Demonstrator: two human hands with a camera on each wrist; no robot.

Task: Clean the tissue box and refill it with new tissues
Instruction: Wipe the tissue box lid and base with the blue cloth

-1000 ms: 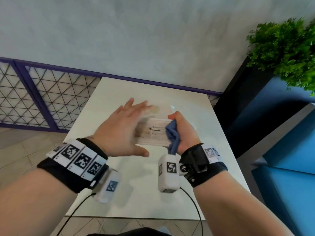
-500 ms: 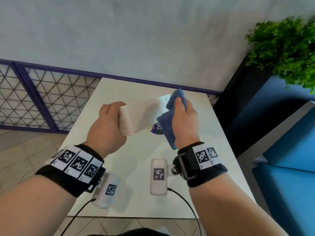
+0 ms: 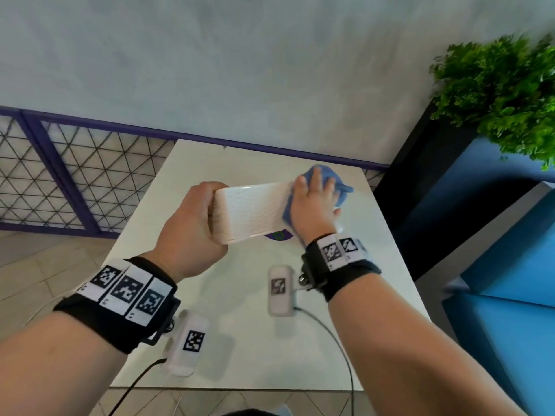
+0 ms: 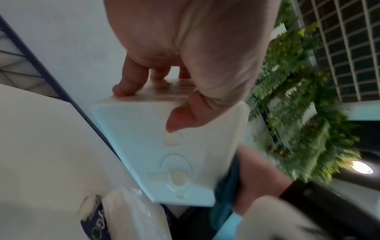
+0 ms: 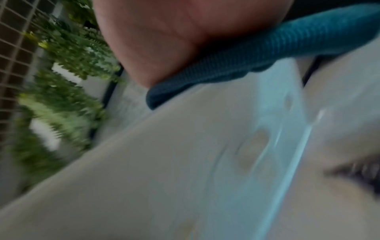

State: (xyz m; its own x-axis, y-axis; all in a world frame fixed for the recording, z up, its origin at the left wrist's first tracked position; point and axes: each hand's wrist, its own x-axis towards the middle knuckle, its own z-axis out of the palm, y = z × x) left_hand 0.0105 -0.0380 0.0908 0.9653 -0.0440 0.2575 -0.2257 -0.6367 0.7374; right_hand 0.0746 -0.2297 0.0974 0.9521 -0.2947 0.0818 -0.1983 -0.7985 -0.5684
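Observation:
My left hand point(image 3: 192, 223) grips the left end of the white textured tissue box point(image 3: 252, 210), which is lifted on its side above the white table point(image 3: 210, 325). The left wrist view shows the thumb point(image 4: 180, 120) on the box's smooth underside point(image 4: 164, 146) and the fingers on the end face. At the box's right end, my right hand point(image 3: 315, 202) holds a blue cloth point(image 3: 327, 175) wrapped against it. The cloth point(image 5: 257, 53) lies between palm and box in the blurred right wrist view. A pack of tissues with a purple label point(image 3: 279, 235) lies on the table under the box.
The table stands against a grey wall. A purple lattice fence point(image 3: 75, 175) runs on the left. On the right are a black planter with a green plant point(image 3: 495, 94) and blue seats point(image 3: 510, 295). Wrist camera cables hang over the near table edge.
My left hand took the box off the table and turned its textured side up. My right hand slid the blue cloth up and over the box's right end.

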